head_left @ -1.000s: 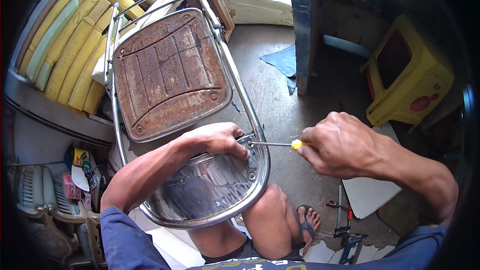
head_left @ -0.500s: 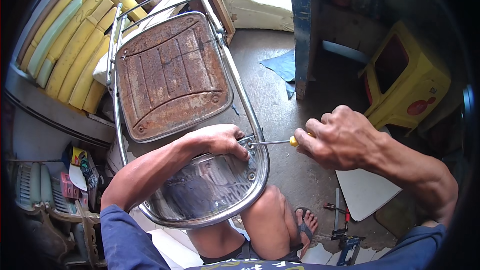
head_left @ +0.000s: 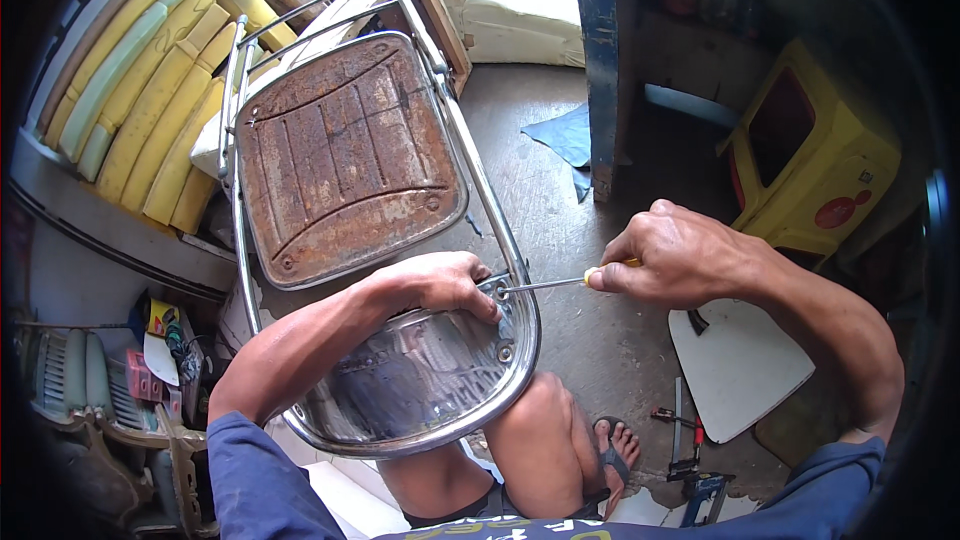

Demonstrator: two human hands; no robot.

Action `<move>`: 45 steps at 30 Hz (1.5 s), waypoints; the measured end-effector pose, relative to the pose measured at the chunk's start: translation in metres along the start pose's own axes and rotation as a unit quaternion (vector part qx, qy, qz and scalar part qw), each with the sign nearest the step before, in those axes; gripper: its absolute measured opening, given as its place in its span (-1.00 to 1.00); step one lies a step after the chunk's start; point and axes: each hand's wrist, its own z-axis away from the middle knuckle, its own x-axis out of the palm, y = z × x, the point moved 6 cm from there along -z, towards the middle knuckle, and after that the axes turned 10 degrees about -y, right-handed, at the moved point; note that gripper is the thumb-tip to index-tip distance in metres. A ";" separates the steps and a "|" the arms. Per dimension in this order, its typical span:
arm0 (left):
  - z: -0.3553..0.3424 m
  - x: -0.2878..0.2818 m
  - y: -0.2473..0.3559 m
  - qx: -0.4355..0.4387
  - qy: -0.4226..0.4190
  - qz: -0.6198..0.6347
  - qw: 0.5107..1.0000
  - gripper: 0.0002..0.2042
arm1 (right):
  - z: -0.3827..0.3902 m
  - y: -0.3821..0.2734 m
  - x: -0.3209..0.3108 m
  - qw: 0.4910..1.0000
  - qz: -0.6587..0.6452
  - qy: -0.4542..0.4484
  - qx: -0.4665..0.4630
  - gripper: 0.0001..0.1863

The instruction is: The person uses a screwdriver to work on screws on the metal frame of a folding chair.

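Your left hand (head_left: 440, 285) lies on the shiny backrest (head_left: 420, 380) of a folding metal chair, fingers curled and pressed down just beside a screw (head_left: 497, 292) at the frame — most likely to stop the panel shifting under the tool. Your right hand (head_left: 668, 255) grips the yellow handle of a screwdriver (head_left: 545, 284), fingers wrapped tightly round it; the shaft runs almost level to the left, its tip at that screw. The chair leans across your knee (head_left: 535, 430), so the backrest sits near you and the rusty seat (head_left: 345, 155) points away. Foam strips (head_left: 150, 100) are stacked at the left, a yellow stool (head_left: 815, 165) stands at the right, and a white panel (head_left: 740, 365) lies on the floor with pliers (head_left: 685, 435) near it.
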 end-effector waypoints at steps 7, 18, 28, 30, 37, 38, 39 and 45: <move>-0.008 0.017 -0.016 -0.019 -0.096 0.207 0.974 -0.63 | 0.046 -0.024 0.039 0.959 0.177 0.195 -0.108 -0.69; -0.013 0.019 -0.019 0.022 -0.111 0.243 0.963 -0.64 | 0.070 -0.032 0.080 0.944 0.204 0.220 -0.135 -0.69; -0.017 0.019 -0.021 0.013 -0.143 0.229 0.963 -0.63 | 0.075 -0.045 0.084 0.934 0.245 0.225 -0.129 -0.73; -0.019 0.020 -0.022 0.022 -0.154 0.240 0.958 -0.62 | 0.076 -0.049 0.082 0.935 0.242 0.231 -0.121 -0.74; -0.018 0.018 -0.023 0.006 -0.127 0.189 0.974 -0.60 | 0.076 -0.060 0.084 0.910 0.302 0.252 -0.128 -0.74; -0.018 0.019 -0.023 0.007 -0.129 0.188 0.974 -0.60 | 0.077 -0.068 0.085 0.885 0.348 0.276 -0.141 -0.74; -0.018 0.018 -0.021 0.010 -0.131 0.186 0.974 -0.60 | 0.079 -0.075 0.086 0.856 0.394 0.299 -0.151 -0.74; -0.016 0.016 -0.018 0.014 -0.127 0.182 0.975 -0.62 | 0.040 -0.038 0.063 0.990 0.115 0.050 0.057 -0.75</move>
